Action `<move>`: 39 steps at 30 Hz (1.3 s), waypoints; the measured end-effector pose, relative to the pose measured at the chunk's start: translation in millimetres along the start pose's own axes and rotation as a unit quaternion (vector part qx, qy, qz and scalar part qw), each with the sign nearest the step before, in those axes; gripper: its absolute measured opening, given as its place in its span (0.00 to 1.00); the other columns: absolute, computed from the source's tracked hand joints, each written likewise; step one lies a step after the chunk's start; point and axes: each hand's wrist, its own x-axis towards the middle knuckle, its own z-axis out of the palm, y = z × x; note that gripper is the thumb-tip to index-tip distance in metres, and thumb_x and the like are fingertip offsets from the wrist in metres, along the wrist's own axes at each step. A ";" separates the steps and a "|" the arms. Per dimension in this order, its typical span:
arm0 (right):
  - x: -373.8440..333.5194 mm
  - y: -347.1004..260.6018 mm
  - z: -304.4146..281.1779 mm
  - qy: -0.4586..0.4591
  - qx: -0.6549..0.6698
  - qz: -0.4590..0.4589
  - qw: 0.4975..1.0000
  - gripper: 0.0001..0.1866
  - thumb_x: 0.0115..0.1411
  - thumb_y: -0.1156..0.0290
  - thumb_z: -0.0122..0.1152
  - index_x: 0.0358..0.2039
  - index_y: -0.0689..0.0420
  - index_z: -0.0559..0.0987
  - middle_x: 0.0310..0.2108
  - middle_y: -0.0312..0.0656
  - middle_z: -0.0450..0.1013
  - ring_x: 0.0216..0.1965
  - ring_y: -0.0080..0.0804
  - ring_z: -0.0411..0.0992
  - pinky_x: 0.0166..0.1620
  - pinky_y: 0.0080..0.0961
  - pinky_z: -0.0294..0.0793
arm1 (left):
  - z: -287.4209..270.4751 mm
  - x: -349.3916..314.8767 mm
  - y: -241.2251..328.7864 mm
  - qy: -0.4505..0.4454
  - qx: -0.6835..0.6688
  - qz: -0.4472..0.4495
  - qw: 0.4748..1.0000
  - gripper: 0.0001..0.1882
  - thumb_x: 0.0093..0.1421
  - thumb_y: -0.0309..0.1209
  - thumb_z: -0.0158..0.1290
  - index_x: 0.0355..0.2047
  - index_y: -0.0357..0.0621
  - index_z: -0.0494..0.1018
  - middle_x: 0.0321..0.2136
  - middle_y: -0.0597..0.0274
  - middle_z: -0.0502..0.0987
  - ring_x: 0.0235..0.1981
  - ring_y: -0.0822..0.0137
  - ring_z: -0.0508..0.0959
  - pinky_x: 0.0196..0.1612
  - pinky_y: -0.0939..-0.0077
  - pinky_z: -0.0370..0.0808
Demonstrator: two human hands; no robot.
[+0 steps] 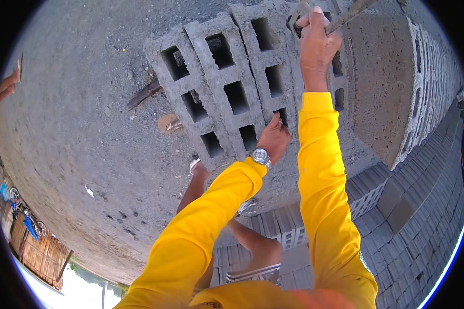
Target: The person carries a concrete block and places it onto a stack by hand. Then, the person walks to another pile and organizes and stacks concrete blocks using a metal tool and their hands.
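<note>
Several grey hollow concrete blocks stand side by side on the ground, their rectangular holes facing up. My left hand, with a metal watch at the wrist, is at the near end of one block, its fingers curled at the rim of the nearest hole. Farther off and to the right, my right hand is closed in a fist above the far part of the row. A wooden stick runs out of this fist toward the upper right; what lies under the fingers is mostly hidden.
A long stack of blocks runs along the right, with more stacked blocks at the lower right. A short piece of wood lies left of the row. Another person's foot shows at far left, a blue motorbike lower left.
</note>
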 end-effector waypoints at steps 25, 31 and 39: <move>21.2 -119.0 -15.7 -0.012 0.130 -0.103 0.986 0.25 0.65 0.55 0.43 0.21 0.62 0.74 0.10 0.29 0.53 0.13 0.18 0.51 0.21 0.22 0.56 | -6.9 -7.1 -12.2 0.026 0.020 -0.002 0.999 0.07 0.51 0.25 0.51 0.22 0.38 0.78 0.22 0.52 0.76 0.35 0.56 0.78 0.66 0.58 0.54; 23.8 5.6 11.6 0.034 -0.013 -0.094 0.995 0.20 0.67 0.59 0.50 0.22 0.57 0.75 0.13 0.27 0.60 0.15 0.14 0.56 0.20 0.18 0.52 | -4.5 4.4 -0.8 0.018 0.004 0.001 1.000 0.06 0.51 0.25 0.51 0.23 0.38 0.78 0.23 0.51 0.77 0.37 0.55 0.79 0.67 0.57 0.53; -3.0 -119.0 -28.6 -0.053 0.084 -0.145 0.984 0.28 0.67 0.51 0.39 0.21 0.60 0.73 0.09 0.30 0.52 0.12 0.17 0.50 0.19 0.22 0.54 | -3.7 -7.6 -12.9 0.004 -0.006 -0.002 1.000 0.08 0.52 0.26 0.50 0.24 0.37 0.78 0.24 0.51 0.78 0.39 0.54 0.79 0.67 0.56 0.51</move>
